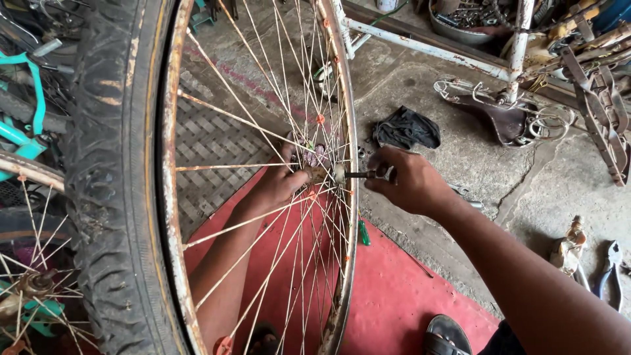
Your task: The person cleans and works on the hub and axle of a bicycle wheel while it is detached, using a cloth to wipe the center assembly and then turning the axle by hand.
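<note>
1. While it stands upright on its edge, the bicycle wheel (pixel 131 197) fills the left half of the view, with a worn black tyre (pixel 105 164) on a rusty rim and many thin spokes.
2. Under the wheel lies a red mat (pixel 394 296) on the concrete floor (pixel 473 151), near the floor's lower edge in the view.
3. Upside down at the far right of the floor, a white bicycle frame (pixel 427 46) rests on its brown saddle (pixel 499 118).
4. Behind the spokes, the left hand (pixel 282 184) is closed around the hub (pixel 319 174) at the centre of the wheel.
5. On the near side, the right hand (pixel 407 181) is clenched on a small tool (pixel 368 174), which sits on the axle end just beside the hub.
6. A black cloth (pixel 406 128) lies on the floor a little beyond the right hand.
7. Pliers (pixel 611 273) lie at the right edge of the floor.
8. A green screwdriver handle (pixel 363 232) lies at the mat's edge, below the right hand.
</note>
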